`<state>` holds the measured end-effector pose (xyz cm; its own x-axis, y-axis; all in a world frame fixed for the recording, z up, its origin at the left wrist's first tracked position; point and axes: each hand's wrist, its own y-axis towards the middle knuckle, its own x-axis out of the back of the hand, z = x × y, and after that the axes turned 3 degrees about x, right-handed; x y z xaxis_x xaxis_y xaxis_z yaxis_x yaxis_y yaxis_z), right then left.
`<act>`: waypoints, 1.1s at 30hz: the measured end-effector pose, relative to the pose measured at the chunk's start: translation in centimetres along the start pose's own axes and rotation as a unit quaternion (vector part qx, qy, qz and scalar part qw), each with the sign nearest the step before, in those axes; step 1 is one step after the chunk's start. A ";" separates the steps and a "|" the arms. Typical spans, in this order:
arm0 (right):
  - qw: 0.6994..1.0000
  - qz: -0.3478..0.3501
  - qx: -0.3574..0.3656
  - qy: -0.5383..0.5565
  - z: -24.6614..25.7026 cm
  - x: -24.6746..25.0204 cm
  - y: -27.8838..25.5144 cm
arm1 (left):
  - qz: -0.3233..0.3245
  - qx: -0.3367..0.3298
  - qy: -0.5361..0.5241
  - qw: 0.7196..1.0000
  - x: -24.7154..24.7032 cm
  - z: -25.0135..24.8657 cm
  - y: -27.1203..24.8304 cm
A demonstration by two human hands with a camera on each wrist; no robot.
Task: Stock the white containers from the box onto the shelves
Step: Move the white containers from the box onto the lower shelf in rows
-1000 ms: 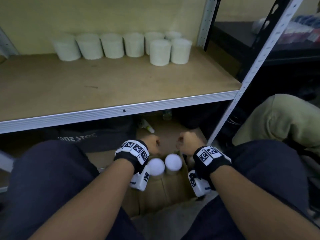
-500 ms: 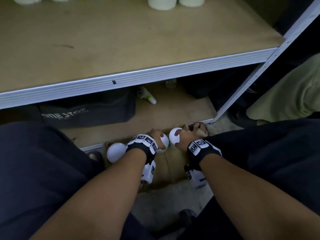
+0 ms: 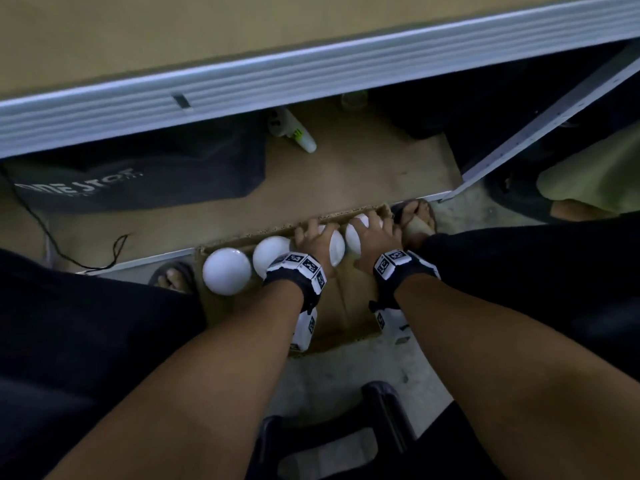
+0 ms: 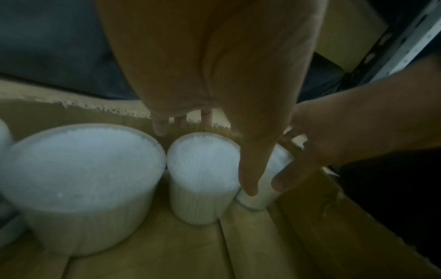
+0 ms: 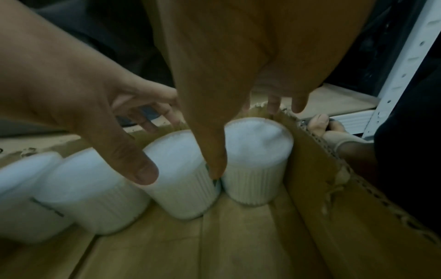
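Observation:
A cardboard box (image 3: 349, 306) lies on the floor between my knees. Several white ribbed containers stand in a row along its far wall. The two on the left (image 3: 227, 271) (image 3: 270, 252) stand untouched. My left hand (image 3: 315, 240) is cupped over the third container (image 3: 337, 249), thumb down its near side, fingers past its far rim. My right hand (image 3: 372, 237) wraps the rightmost container (image 3: 353, 237) the same way. In the left wrist view my thumb (image 4: 248, 188) dips beside that third container (image 4: 203, 169). In the right wrist view my thumb (image 5: 214, 169) wedges between the two containers, against the rightmost container (image 5: 257, 151).
The shelf's grey front edge (image 3: 311, 71) runs across above the box. Under it lie a black bag (image 3: 138, 174) and a white bottle (image 3: 294, 133). A slanted metal post (image 3: 536, 133) stands at the right. My sandalled feet (image 3: 173, 278) (image 3: 415, 216) flank the box.
My head has tipped down, so the containers on the shelf have left the view. Both hands have sunk lower over the containers, thumbs now reaching down their sides.

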<state>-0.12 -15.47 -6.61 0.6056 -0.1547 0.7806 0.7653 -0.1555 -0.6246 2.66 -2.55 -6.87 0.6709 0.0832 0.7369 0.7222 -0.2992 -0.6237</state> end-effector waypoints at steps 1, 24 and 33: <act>1.000 0.000 0.005 -0.009 0.0 -0.3 0.2 | -0.008 -0.003 0.014 1.000 -0.6 0.0 0.2; 0.984 -0.164 -0.006 -0.074 2.2 0.7 -2.3 | -0.036 0.022 -0.017 0.999 0.4 0.0 -0.6; 0.979 -0.201 0.022 -0.034 2.8 5.6 -8.5 | -0.022 -0.004 0.017 1.000 7.0 -0.2 -6.2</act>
<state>-2.59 -12.31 3.11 0.2655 -0.0237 0.9638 0.9524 -0.1488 -0.2660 2.89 -0.32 2.21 0.6330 0.0644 0.7715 0.7490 -0.3030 -0.5892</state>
